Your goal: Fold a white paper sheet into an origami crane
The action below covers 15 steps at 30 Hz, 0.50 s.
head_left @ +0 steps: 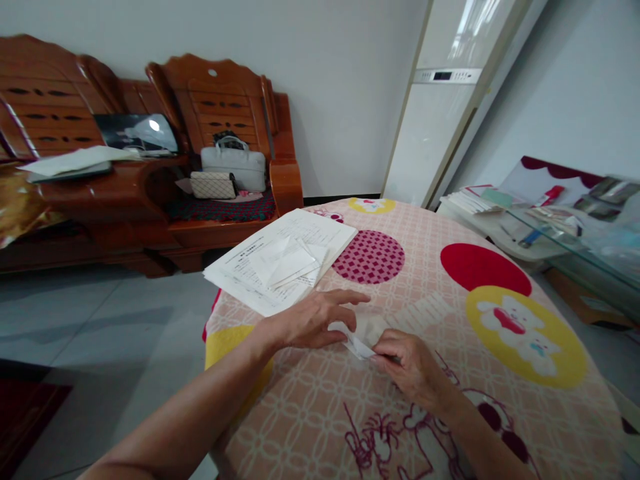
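Note:
A small white piece of folded paper (359, 347) lies slantwise just over the tablecloth, between my two hands. My right hand (407, 367) pinches its near right end, with the fingers curled in. At the other end, my left hand (320, 320) has the paper between its thumb and a bent finger, while another finger stretches out to the right. A pale, blurred patch shows just beyond the paper; I cannot make out what it is. To the left of my hands lies a stack of printed sheets (245, 280), with folded white paper pieces (287, 260) on top.
The round table has a pink patterned cloth (310, 413). Wooden chairs (225, 93) stand behind at left, bearing a grey handbag (234, 167) and a quilted purse (213, 185). A tall white cabinet unit (425, 133) stands behind; a cluttered glass shelf (575, 247) is at right.

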Each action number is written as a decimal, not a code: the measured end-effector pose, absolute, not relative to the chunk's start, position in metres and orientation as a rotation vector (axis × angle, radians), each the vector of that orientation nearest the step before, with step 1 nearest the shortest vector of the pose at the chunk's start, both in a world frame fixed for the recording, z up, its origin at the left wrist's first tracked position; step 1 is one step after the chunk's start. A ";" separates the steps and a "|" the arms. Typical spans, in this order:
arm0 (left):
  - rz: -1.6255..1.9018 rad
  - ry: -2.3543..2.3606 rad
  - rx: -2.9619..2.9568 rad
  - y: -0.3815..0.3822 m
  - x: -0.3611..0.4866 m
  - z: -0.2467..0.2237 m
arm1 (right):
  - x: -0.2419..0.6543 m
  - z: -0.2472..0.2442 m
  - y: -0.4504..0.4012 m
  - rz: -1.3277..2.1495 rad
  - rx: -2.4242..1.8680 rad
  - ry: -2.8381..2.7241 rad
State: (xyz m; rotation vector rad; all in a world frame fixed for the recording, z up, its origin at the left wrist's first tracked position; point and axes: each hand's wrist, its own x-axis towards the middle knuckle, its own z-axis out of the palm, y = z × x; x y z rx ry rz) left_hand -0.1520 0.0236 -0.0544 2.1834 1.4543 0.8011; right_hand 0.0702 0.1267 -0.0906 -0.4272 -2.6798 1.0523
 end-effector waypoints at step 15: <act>0.640 1.535 2.366 0.024 -0.158 -0.070 | 0.080 -0.102 0.131 0.659 -0.605 -2.581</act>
